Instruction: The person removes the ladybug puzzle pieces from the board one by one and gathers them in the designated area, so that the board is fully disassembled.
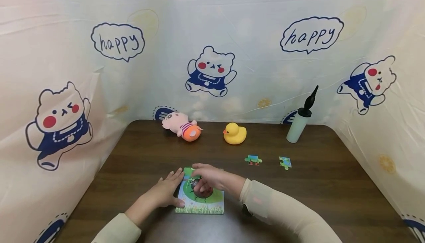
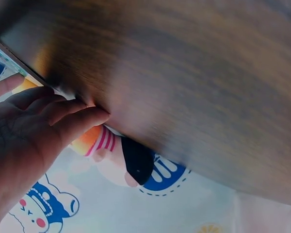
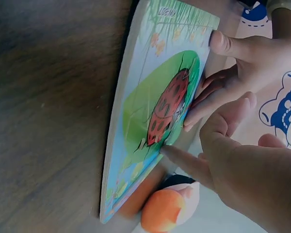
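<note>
A square puzzle board (image 1: 212, 206) with a ladybug picture lies flat on the table. In the head view, my left hand (image 1: 164, 191) rests at the board's left edge, fingers extended and thumb on the lower left corner. Over the board is my right hand (image 1: 212, 177); in the right wrist view its extended index finger (image 3: 186, 162) touches the picture beside the red ladybug (image 3: 167, 107). The other fingers of that hand bend loosely. The left wrist view shows the left hand's fingers (image 2: 80, 119) stretched along the tabletop.
Two loose puzzle pieces, one with red marks (image 1: 253, 160) and one mostly blue and green (image 1: 285, 163), lie right of the board. Along the back stand a plush toy (image 1: 182, 126), a yellow rubber duck (image 1: 235, 134) and a pale green hand pump (image 1: 298, 126). A printed curtain (image 1: 259, 51) surrounds the table.
</note>
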A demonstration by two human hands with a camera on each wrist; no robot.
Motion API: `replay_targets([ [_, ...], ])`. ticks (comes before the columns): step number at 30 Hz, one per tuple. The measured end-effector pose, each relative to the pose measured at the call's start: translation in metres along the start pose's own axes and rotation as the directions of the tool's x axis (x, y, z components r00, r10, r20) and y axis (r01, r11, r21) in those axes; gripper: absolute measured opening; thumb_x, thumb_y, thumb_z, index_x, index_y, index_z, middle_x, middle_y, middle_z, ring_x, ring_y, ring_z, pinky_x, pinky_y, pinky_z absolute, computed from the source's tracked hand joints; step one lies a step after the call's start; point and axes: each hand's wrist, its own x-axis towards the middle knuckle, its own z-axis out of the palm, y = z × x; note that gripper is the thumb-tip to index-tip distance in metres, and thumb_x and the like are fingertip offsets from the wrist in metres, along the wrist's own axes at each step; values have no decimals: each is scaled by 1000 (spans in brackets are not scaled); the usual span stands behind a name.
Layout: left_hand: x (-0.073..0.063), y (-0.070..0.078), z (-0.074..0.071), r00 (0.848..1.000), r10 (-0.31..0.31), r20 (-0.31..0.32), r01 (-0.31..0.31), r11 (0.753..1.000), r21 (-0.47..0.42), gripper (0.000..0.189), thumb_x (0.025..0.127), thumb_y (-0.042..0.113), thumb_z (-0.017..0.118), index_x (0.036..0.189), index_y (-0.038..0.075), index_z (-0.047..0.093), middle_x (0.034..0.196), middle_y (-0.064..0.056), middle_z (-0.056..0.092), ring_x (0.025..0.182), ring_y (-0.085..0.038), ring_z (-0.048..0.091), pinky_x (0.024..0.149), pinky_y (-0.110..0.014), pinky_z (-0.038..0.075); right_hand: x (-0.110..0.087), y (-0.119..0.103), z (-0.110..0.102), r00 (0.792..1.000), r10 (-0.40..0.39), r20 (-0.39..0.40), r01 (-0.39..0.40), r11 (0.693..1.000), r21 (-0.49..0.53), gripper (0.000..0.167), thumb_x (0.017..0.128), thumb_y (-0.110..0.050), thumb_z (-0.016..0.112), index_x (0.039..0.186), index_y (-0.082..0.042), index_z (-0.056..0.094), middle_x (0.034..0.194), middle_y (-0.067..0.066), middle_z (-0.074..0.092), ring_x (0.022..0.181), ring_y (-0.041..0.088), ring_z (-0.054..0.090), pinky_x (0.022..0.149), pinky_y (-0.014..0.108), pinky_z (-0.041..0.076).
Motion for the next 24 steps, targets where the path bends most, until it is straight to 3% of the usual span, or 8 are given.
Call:
replay_targets([
  [5,0,1,-3,1000,-3,1,3,1000,-7,106,65,50,79,146,2,31,154,-16,22,140,-42,19,103,-68,18,-1,-5,2,999,-5,-36,8,996,89,53,93,-16,50,142,-4,36,129,22,50,59,12,60,52,20,47],
  [9,-1,1,-4,1000,-7,-2,7,1000,-8,106,65,50,79,146,1,30,154,-16,22,140,-42,19,103,-68,18,-2,-9,3,994,-12,-106,23,995,94,48,92,-15,51,138,-4,42,128,19,51,69,15,62,56,21,47],
  [13,-2,1,-4,1000,-13,2,13,1000,-11,106,65,50,79,146,1,31,154,-16,22,140,-42,18,103,-68,18,-1,-10,4,982,-26,-189,36,998,52,43,90,-15,55,131,-3,49,123,14,55,102,28,58,83,37,48],
  [17,-4,2,-4,1000,-8,6,8,1000,-15,105,66,49,79,146,1,31,154,-17,23,140,-42,19,103,-67,19,1,-8,4,976,-30,-217,46,996,71,41,88,-11,56,128,-1,51,126,15,53,124,38,44,102,52,35],
  [24,-3,5,-3,1000,-12,10,12,1000,-2,106,66,51,78,146,2,29,154,-16,22,140,-41,18,104,-67,18,6,-4,-1,968,-63,-242,92,990,110,40,87,-5,57,126,2,49,119,20,57,113,34,54,99,49,41],
])
